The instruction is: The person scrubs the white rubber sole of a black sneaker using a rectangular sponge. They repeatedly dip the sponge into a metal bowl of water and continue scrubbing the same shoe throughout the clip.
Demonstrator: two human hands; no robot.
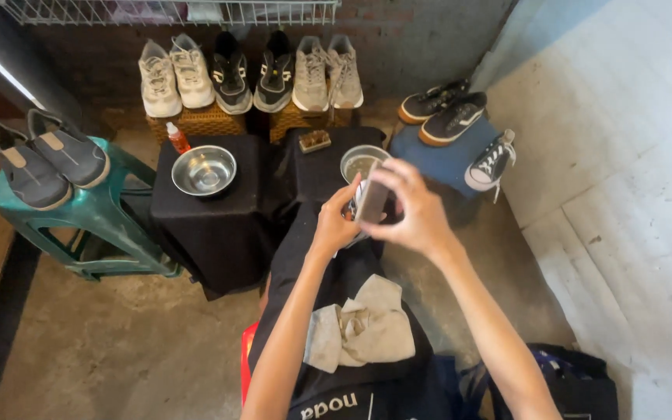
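My left hand (pixel 334 223) and my right hand (pixel 410 206) are raised together over my lap, both closed around a sneaker (pixel 370 201) that shows only as a pale sole edge between the fingers. Most of the shoe is hidden by my hands. A crumpled beige cloth (pixel 361 325) lies on the black apron across my thighs. Just beyond my hands a steel bowl (pixel 358 160) with murky water sits on a black-draped stand, with a brown brush (pixel 315 141) behind it.
A second steel bowl (pixel 204 170) and an orange bottle (pixel 177 138) stand on the left black stand. A teal stool (pixel 95 210) holds grey shoes. Several sneakers line wicker boxes at the back wall. Dark sneakers rest on a blue stool (pixel 437 159) at right.
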